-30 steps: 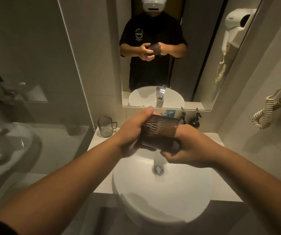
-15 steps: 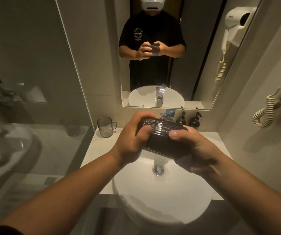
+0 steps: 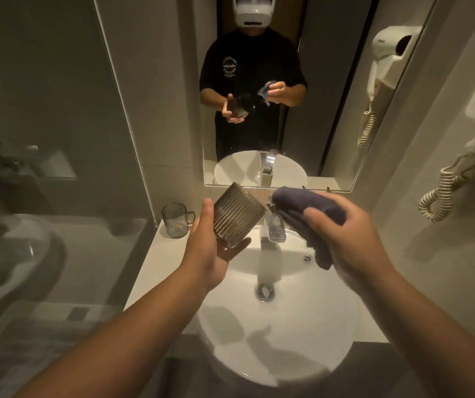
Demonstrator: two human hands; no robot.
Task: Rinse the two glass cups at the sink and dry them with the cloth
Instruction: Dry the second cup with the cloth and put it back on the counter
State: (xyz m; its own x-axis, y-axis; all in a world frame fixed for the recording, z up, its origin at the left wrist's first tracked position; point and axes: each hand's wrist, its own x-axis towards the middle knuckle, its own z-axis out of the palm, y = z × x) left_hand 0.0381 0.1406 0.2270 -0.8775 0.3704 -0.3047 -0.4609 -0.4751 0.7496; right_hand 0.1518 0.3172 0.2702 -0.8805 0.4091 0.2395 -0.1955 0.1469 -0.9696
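Hands were held apart above the white sink (image 3: 273, 349) — the left hand (image 3: 210, 254) cupped a tilted ribbed glass cup (image 3: 236, 215), the right hand (image 3: 348, 234) gripped a bunched dark cloth (image 3: 308, 208). A second, handled glass cup (image 3: 175, 220) stood on the tabletop (image 3: 155, 265), left.

A dark ribbed glass cup (image 3: 234, 215) is held tilted above the far left of the round white basin sink (image 3: 276, 346). A clear handled glass cup (image 3: 175, 220) stands upright, far left. A bunched dark blue cloth (image 3: 309, 216) is gripped at right.
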